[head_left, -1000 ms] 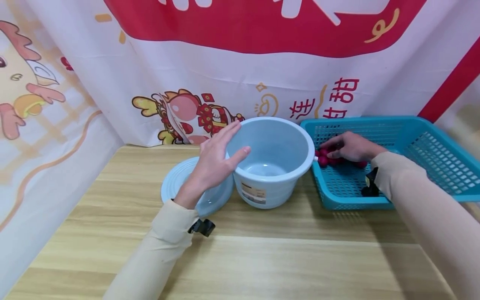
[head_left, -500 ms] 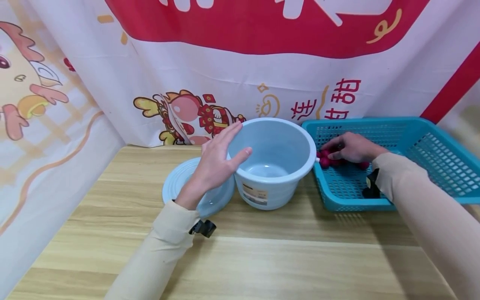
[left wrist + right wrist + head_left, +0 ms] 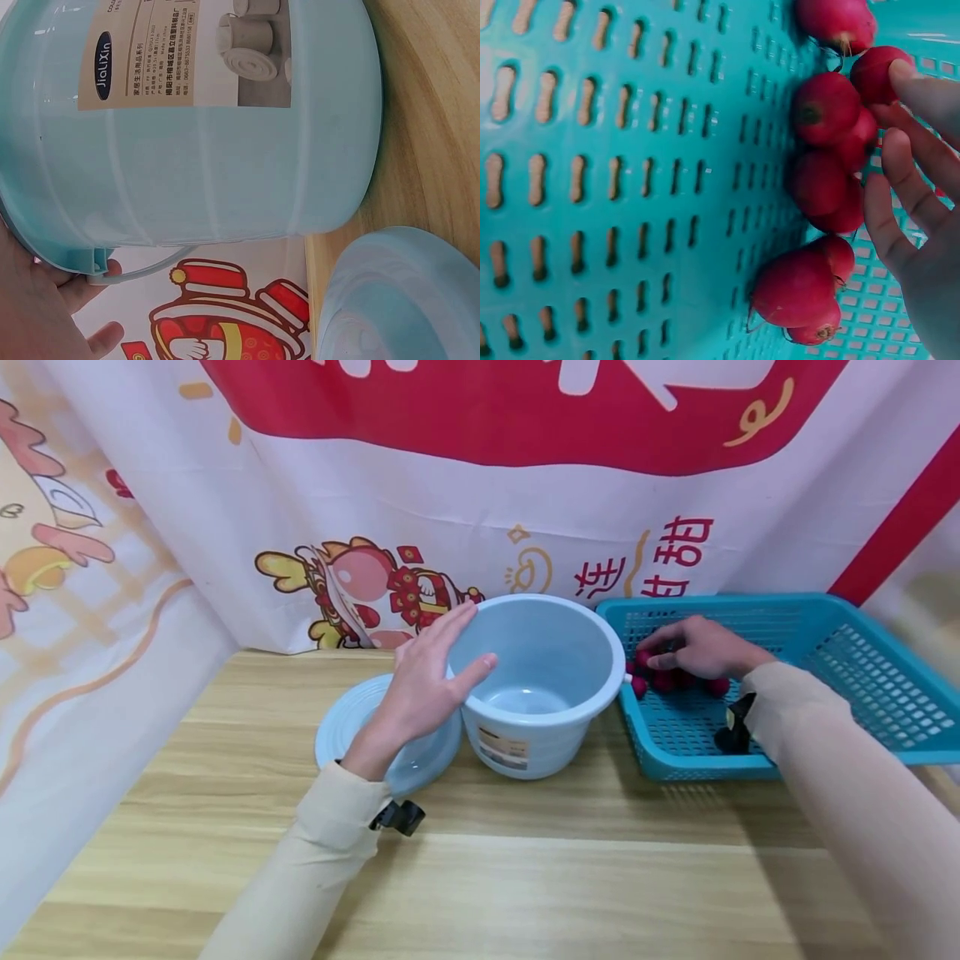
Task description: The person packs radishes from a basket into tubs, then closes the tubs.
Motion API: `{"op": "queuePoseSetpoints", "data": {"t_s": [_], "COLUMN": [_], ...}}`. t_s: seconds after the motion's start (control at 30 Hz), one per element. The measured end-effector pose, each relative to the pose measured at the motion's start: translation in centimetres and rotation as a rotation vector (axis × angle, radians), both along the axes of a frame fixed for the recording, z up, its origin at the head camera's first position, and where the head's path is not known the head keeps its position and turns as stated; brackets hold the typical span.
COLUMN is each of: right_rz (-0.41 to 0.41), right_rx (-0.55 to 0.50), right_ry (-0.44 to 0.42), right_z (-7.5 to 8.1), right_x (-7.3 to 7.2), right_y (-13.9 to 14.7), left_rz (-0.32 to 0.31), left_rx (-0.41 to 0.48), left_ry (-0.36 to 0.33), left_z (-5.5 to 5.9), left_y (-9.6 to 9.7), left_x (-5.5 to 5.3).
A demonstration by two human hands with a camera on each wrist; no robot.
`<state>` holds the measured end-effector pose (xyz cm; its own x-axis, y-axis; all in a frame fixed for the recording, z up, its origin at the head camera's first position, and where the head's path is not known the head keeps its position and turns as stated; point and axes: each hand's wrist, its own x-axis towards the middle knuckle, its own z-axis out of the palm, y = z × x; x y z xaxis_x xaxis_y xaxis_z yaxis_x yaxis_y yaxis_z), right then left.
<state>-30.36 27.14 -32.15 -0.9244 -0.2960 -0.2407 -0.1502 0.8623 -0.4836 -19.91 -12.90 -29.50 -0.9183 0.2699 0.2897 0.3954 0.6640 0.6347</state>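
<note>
My left hand (image 3: 429, 683) rests on the left rim of a light blue plastic bucket (image 3: 566, 739), fingers fairly straight and thumb over the opening. Inside the bucket no object shows. In the left wrist view, its wire handle (image 3: 146, 274) hangs beside my fingers. Over the left end of a teal basket (image 3: 705, 767), my right hand (image 3: 705, 647) pinches a red radish (image 3: 874, 79) between thumb and finger. Several more radishes (image 3: 821, 184) lie against the basket wall, some with thin root tails.
Left of the bucket, a round light blue lid (image 3: 347, 718) lies on the wooden table (image 3: 525, 885). A printed white and red cloth (image 3: 352, 485) hangs behind. The basket stands close to the bucket's right side.
My right hand has risen slightly, lifting a radish a little from the pile; the other radishes show more separately. My left hand stays on the bucket rim.
</note>
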Motion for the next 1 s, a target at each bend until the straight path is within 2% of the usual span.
{"op": "queuePoseSetpoints", "data": {"t_s": [0.77,1.0], "right_rz": [-0.094,-0.099], "right_rx": [-0.199,-0.227], "right_ry": [0.035,0.043], "right_z": [2.0,2.0], "right_x": [0.7,0.9], "right_y": [-0.3,-0.7], "left_rz": [0.009,0.011], "left_rx": [-0.004,-0.009], "left_ry": [-0.007,-0.005], "left_z": [-0.1,0.0], "left_y": [-0.1,0.0], "left_x": [0.0,0.0]}}
